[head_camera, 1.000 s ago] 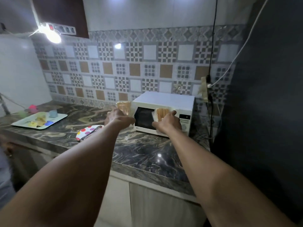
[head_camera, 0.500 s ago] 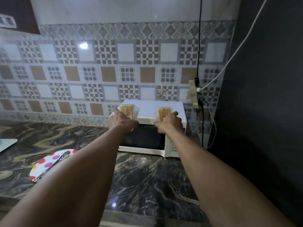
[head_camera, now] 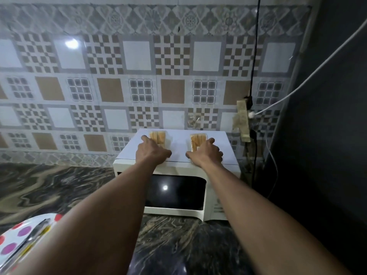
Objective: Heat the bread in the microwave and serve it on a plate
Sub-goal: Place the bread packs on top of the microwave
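Touchdown! Airborne a moment ago, the left clear-wrapped tan bread pack [head_camera: 159,136] and right bread pack [head_camera: 197,140] now sit toward the white box microwave's [head_camera: 178,144] back edge. The left hand [head_camera: 153,151] and right hand [head_camera: 207,153] still curl their fingers round them; door unopened.

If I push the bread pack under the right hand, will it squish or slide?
Probably squishy: the right bread pack shows soft slices in thin clear wrap, so the right hand should grip gently. It looks light. The wrap may slide on the smooth microwave top.

left hand [head_camera: 153,151] is holding left bread pack [head_camera: 158,136] on microwave [head_camera: 179,144] top | right hand [head_camera: 207,154] is holding right bread pack [head_camera: 197,140] | dotted plate [head_camera: 16,238] is lying near-left on table [head_camera: 59,185]
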`<action>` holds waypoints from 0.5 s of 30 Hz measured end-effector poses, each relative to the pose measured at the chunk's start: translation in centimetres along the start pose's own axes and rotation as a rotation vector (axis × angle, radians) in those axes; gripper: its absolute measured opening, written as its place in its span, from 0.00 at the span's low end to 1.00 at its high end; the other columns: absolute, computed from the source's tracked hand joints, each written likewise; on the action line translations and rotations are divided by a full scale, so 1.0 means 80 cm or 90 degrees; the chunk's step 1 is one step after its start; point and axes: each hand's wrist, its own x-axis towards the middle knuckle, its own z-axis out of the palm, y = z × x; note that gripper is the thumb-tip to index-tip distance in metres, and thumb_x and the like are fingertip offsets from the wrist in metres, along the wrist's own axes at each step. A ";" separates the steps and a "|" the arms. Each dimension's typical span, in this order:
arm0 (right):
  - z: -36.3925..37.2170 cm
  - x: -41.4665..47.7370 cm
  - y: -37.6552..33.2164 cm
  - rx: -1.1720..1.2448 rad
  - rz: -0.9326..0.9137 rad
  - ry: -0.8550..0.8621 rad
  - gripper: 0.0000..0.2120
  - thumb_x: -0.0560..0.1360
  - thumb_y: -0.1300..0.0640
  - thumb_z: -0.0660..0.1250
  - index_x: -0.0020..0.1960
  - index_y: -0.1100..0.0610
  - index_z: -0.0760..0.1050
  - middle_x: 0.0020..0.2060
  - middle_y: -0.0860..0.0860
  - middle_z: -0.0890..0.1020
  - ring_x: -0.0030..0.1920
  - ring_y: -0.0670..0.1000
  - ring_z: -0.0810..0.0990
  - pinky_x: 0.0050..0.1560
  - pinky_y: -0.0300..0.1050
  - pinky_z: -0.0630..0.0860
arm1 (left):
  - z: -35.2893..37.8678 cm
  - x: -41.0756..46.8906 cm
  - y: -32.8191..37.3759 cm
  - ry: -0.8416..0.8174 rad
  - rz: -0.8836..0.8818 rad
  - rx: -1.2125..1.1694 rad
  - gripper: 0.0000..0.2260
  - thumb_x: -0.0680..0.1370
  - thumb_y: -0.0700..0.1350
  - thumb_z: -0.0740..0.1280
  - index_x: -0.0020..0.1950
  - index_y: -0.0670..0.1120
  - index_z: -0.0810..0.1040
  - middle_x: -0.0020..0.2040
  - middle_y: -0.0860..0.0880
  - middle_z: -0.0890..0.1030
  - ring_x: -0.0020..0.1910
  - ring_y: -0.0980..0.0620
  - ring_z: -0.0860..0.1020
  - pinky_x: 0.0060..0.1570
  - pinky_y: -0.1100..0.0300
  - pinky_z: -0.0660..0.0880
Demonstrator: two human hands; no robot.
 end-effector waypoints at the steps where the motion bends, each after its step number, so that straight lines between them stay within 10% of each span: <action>1: 0.006 0.008 -0.002 -0.004 0.007 -0.003 0.39 0.65 0.43 0.77 0.64 0.59 0.62 0.58 0.61 0.75 0.58 0.62 0.74 0.55 0.53 0.73 | 0.007 0.010 0.000 -0.006 -0.003 0.019 0.43 0.69 0.51 0.78 0.74 0.42 0.56 0.62 0.40 0.77 0.62 0.39 0.76 0.49 0.51 0.72; 15: 0.053 0.083 -0.028 -0.036 0.019 0.012 0.41 0.68 0.42 0.76 0.69 0.58 0.58 0.61 0.61 0.75 0.60 0.62 0.74 0.56 0.54 0.72 | 0.067 0.102 0.016 0.012 0.012 0.094 0.36 0.69 0.55 0.78 0.66 0.44 0.61 0.58 0.42 0.79 0.57 0.40 0.79 0.47 0.51 0.74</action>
